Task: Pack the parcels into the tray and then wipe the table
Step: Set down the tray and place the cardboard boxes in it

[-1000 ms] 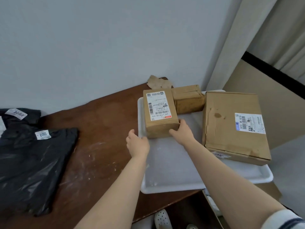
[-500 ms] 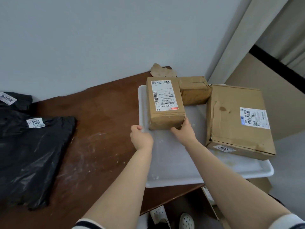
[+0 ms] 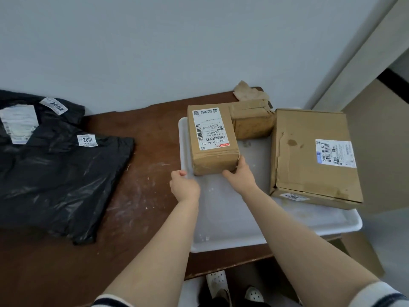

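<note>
A white tray (image 3: 230, 229) lies on the right part of the brown table (image 3: 141, 196). Three cardboard parcels are in it: a labelled box (image 3: 210, 138) at the far left, a smaller taped box (image 3: 252, 120) behind it, and a large flat box (image 3: 314, 156) on the right. My right hand (image 3: 240, 173) presses against the near right corner of the labelled box. My left hand (image 3: 184, 185) is curled at the tray's left rim, just short of that box. Two black bag parcels, tagged 2001 (image 3: 55, 173) and 2002 (image 3: 44, 107), lie on the table at the left.
White dusty smears mark the table (image 3: 137, 187) between the bags and the tray. A crumpled brown paper scrap (image 3: 245, 94) sits at the table's far corner by the wall. The tray overhangs the table's right edge. My feet in white shoes (image 3: 219, 282) stand below the near edge.
The labelled box has slid a little farther back into the tray under my hands. The view has shifted, showing more of the black bags at the left.
</note>
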